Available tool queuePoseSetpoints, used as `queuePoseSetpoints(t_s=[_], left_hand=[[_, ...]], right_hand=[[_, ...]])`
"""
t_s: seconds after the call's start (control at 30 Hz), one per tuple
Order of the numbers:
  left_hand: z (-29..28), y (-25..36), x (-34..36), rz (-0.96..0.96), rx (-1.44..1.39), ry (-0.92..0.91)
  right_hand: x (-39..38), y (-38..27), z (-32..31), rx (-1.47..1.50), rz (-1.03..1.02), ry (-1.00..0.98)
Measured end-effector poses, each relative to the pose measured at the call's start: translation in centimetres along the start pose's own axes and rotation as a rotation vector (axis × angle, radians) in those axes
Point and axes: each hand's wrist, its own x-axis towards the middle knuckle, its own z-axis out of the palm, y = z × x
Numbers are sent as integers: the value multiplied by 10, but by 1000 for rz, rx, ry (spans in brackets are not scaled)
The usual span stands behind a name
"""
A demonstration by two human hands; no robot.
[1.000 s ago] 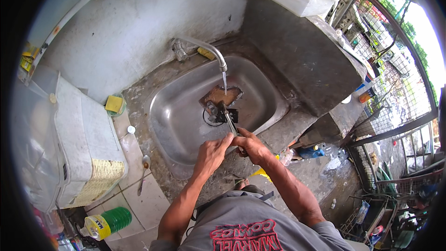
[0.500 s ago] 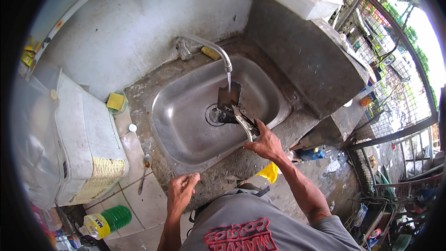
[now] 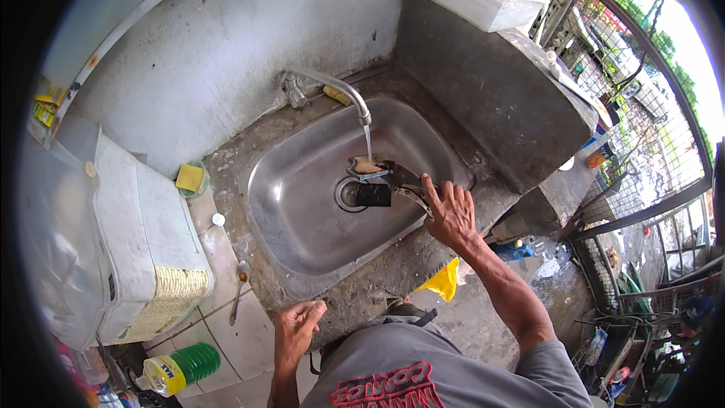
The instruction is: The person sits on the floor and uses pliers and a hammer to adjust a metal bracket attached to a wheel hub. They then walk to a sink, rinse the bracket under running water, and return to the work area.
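Holding a metal tool (image 3: 385,178) under running water from the tap (image 3: 332,91), right hand (image 3: 451,215) gripping its handle, over the middle of the steel sink (image 3: 302,211). Left hand (image 3: 296,330) resting loose and empty at the front edge of the worktop (image 3: 355,291), near a spoon (image 3: 239,287).
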Motion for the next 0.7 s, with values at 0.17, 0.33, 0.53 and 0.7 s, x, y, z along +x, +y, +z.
queuePoseSetpoints(t_s=[0.17,0.33,0.53,0.7], left_hand=[[-1,2,0,-22,16,-15],[-5,-6,1,-46,26,-24],[-8,-5,6,-63,-4,-19],[-13,-11,13,-36,9,-50]], right_hand=[[19,13,11,-72,-20,22],[38,26,9,-123,-74,121],[49,34,8,-143,-97,147],[50,36,11,-159,-72,89]])
